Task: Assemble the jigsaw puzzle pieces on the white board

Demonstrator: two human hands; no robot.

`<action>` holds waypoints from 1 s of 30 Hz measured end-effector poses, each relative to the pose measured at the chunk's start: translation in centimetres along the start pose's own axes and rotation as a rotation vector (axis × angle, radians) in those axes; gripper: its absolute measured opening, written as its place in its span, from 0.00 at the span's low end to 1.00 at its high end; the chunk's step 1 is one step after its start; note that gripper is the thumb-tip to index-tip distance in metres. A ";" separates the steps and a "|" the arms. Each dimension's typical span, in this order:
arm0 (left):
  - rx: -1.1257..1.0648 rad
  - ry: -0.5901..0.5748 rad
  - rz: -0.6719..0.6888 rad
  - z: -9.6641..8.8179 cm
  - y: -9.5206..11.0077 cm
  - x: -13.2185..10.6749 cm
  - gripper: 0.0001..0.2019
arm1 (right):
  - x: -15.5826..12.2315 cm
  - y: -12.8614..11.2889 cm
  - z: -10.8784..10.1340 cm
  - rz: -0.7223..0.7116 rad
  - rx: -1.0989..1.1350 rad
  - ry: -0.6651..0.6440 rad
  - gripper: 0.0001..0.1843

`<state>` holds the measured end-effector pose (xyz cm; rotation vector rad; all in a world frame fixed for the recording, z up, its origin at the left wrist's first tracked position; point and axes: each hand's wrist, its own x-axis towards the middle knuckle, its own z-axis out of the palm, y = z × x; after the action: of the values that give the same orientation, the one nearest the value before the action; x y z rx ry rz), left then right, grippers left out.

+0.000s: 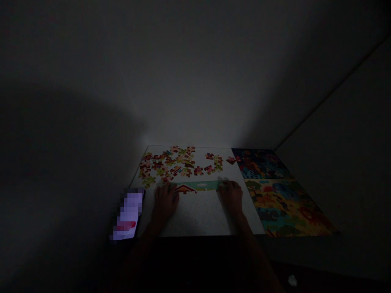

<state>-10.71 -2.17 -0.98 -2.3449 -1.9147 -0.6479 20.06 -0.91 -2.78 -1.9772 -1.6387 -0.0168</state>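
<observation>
Both hands lie palm down on the desk (195,215), fingers spread flat and closed around nothing. The left hand (165,201) presses on the left end of an assembled strip of puzzle pieces (200,186), and the right hand (231,196) rests on its right end. The strip runs left to right between them, just on the near side of the loose pieces, and shows a red roof on a green and pale ground.

That joined strip is probably thin card: light, flat and stiff piece by piece, but weak at the seams, so it would likely buckle or come apart if lifted by one end. Holding it at both ends and sliding it along the surface looks the safer way to move it.

By count there is one joined strip. The scattered loose pieces (171,162) at the far left are several dozen, too dim and overlapped for an exact number. Two finished picture boards (275,191) lie at the right, one beyond the other. One lit phone (128,215) sits at the near left edge.
</observation>
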 end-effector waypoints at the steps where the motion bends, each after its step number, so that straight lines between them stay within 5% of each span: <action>1: 0.002 -0.005 0.005 0.0 0.0 0.0 0.19 | 0.0 0.0 0.0 0.006 0.000 0.001 0.17; 23: -0.064 -0.068 0.037 0.4 -0.7 0.2 0.19 | 0.5 -0.8 -0.6 0.096 -0.011 -0.042 0.16; 30: -0.033 -0.064 0.045 0.1 -0.4 0.2 0.20 | 1.3 0.7 -0.7 0.047 0.163 -0.052 0.15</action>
<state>-10.99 -1.83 -1.07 -2.4496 -1.8840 -0.6130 21.26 -0.15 -2.02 -1.9051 -1.5729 0.1819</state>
